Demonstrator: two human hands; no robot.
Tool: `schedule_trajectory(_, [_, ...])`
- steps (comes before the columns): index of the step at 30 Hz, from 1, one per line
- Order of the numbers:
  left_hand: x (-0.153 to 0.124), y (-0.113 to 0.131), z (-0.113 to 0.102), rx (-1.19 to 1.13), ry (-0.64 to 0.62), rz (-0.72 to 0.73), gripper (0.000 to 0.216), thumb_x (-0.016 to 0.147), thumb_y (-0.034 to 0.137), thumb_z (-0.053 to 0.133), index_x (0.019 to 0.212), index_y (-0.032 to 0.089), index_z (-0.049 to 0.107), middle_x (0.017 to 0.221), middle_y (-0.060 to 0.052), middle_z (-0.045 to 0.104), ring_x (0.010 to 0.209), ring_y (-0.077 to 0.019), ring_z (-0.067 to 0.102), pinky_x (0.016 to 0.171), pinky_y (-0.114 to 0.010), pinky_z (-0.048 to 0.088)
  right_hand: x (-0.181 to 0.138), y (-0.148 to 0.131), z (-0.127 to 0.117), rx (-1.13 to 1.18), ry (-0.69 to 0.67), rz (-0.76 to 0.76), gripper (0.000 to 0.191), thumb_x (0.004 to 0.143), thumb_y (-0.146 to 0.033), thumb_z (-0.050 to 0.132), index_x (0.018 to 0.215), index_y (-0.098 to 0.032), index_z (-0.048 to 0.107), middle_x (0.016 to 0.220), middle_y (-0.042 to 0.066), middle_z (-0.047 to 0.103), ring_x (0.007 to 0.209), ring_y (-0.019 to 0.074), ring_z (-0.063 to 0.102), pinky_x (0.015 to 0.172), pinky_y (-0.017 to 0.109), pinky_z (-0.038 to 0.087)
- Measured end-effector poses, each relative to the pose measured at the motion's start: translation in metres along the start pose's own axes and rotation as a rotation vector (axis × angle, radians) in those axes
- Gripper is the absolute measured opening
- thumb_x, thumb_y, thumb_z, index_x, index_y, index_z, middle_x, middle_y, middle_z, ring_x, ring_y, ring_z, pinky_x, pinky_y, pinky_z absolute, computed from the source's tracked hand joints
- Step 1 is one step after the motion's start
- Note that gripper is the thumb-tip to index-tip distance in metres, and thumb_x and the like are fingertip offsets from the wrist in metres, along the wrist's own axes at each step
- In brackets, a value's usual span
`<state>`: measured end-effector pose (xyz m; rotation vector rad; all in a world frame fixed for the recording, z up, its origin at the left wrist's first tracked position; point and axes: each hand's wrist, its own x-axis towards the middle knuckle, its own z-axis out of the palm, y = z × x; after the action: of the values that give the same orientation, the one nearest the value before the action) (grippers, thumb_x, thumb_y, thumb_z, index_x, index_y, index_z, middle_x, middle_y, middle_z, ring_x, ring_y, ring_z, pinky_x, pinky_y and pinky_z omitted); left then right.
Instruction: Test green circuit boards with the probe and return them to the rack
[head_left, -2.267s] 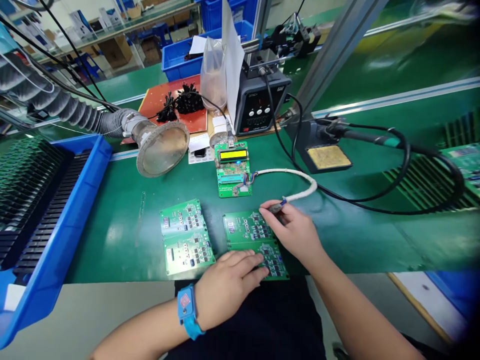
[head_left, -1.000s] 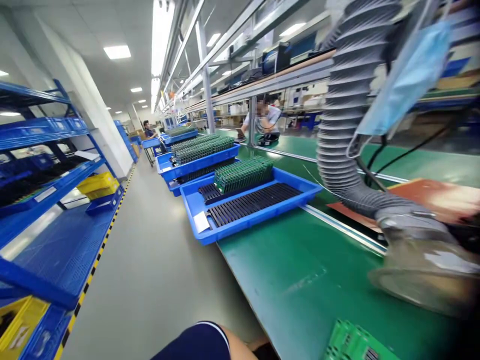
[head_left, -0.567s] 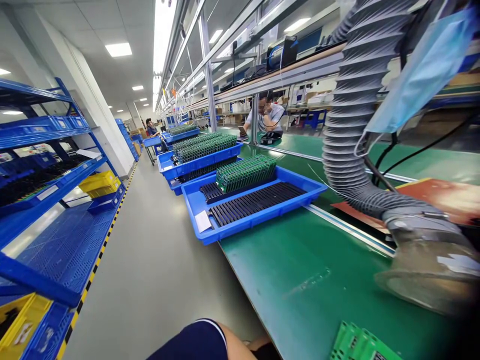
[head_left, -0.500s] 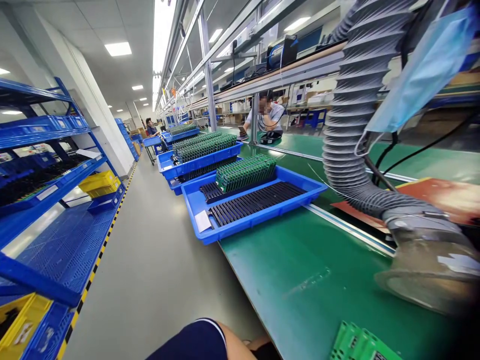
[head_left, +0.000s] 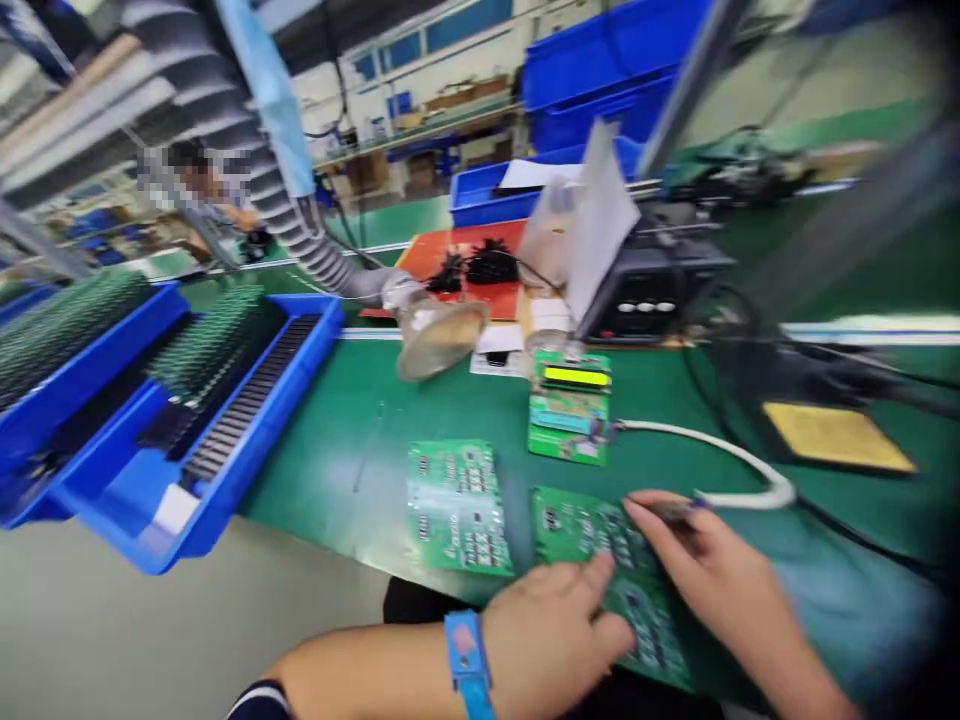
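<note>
My left hand [head_left: 551, 625], with a blue wrist strap [head_left: 466, 655], rests on a green circuit board [head_left: 562, 518] at the bench's near edge. Its index finger and thumb are apart on the board, and the other fingers are partly hidden. Over the board's right side, my right hand [head_left: 720, 570] pinches a small dark connector [head_left: 673, 510] on the end of a white cable [head_left: 750, 490]. That cable runs to a tester board [head_left: 571, 410] with a lit yellow display. Left of my hands lies another circuit board [head_left: 459, 508].
Blue trays [head_left: 247, 480] of upright green boards and black slotted racks stand at left. A grey fume hose [head_left: 300, 220] hangs over the bench. Behind the tester board sits a dark bench unit [head_left: 645, 290]; a yellow sponge [head_left: 836, 437] lies at right. A person [head_left: 217, 200] sits across the bench.
My view has swung right and down from the aisle and trays to the bench. Both hands, the tester board and the circuit boards have come into view. The picture is blurred by motion.
</note>
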<state>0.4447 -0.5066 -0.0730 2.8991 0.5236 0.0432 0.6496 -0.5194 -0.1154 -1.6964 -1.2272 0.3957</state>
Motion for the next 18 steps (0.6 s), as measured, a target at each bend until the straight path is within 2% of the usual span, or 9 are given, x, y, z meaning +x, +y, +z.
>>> schedule_trajectory(3, [0.001,0.0,0.001,-0.008,-0.013,0.01,0.014,0.097,0.028,0.052,0.096,0.014,0.054,0.146,-0.02,0.038,0.117,-0.0251,0.056,0.092,-0.034,0.052,-0.003,0.004,0.002,-0.003,-0.014,0.063,0.039,0.079,-0.06,0.057,0.083,-0.023,0.067,0.08,0.009,0.072,0.07,0.0262,0.068,0.068,0.04,0.055])
schedule_trajectory(8, [0.002,0.005,-0.003,-0.023,-0.067,-0.006,0.009,0.095,0.024,0.056,0.096,0.015,0.054,0.146,-0.021,0.039,0.115,-0.0267,0.056,0.09,-0.039,0.053,-0.004,-0.004,0.005,0.027,-0.016,0.097,0.033,0.081,-0.05,0.06,0.087,-0.019,0.069,0.085,0.008,0.073,0.074,0.0223,0.068,0.071,0.037,0.055])
schedule_trajectory(13, [0.005,0.006,-0.004,-0.005,-0.101,-0.005,0.007,0.092,0.02,0.06,0.093,0.015,0.055,0.145,-0.022,0.039,0.113,-0.0283,0.058,0.087,-0.041,0.054,-0.02,-0.01,-0.004,0.202,0.06,0.187,0.028,0.08,-0.045,0.064,0.091,-0.02,0.068,0.09,0.008,0.073,0.084,0.0223,0.069,0.08,0.038,0.055])
schedule_trajectory(15, [0.005,0.005,-0.004,-0.011,-0.111,0.008,0.008,0.091,0.019,0.061,0.093,0.015,0.054,0.145,-0.023,0.039,0.112,-0.0285,0.058,0.087,-0.041,0.054,-0.031,-0.014,-0.008,0.262,0.086,0.228,0.025,0.08,-0.043,0.065,0.091,-0.02,0.066,0.089,0.007,0.073,0.081,0.0211,0.069,0.076,0.035,0.057])
schedule_trajectory(18, [0.005,0.005,-0.005,-0.02,-0.117,0.01,0.008,0.09,0.018,0.061,0.093,0.015,0.054,0.146,-0.024,0.037,0.113,-0.029,0.058,0.088,-0.042,0.054,-0.049,-0.019,-0.014,0.27,0.054,0.266,0.022,0.081,-0.041,0.064,0.09,-0.02,0.064,0.083,0.006,0.072,0.07,0.0183,0.068,0.065,0.03,0.058])
